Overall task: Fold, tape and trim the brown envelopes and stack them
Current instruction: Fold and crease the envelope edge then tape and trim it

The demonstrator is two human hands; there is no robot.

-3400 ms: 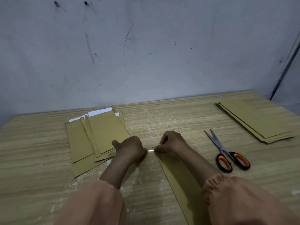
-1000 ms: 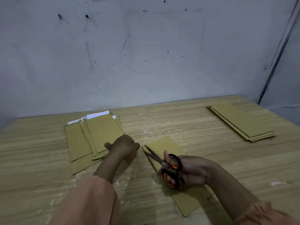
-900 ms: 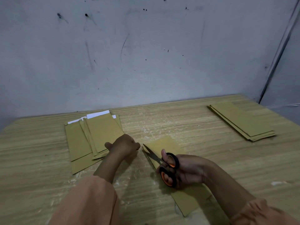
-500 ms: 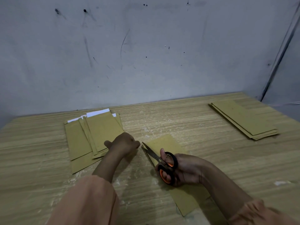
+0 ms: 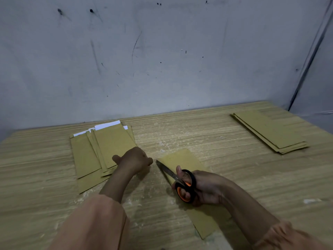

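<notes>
A scuffed grey wall [image 5: 162,51] backs the wood-grain desk [image 5: 252,177]. The right hand [image 5: 201,188] grips scissors [image 5: 180,181] over a brown envelope [image 5: 182,159]; the left hand [image 5: 134,159], curled, pinches something unclear beside it.

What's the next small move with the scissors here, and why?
Probably close the scissors to snip at the near-left corner of the envelope. The right hand holds them with the tips at that corner, and the left hand, fisted, seems to pull something taut there.
</notes>
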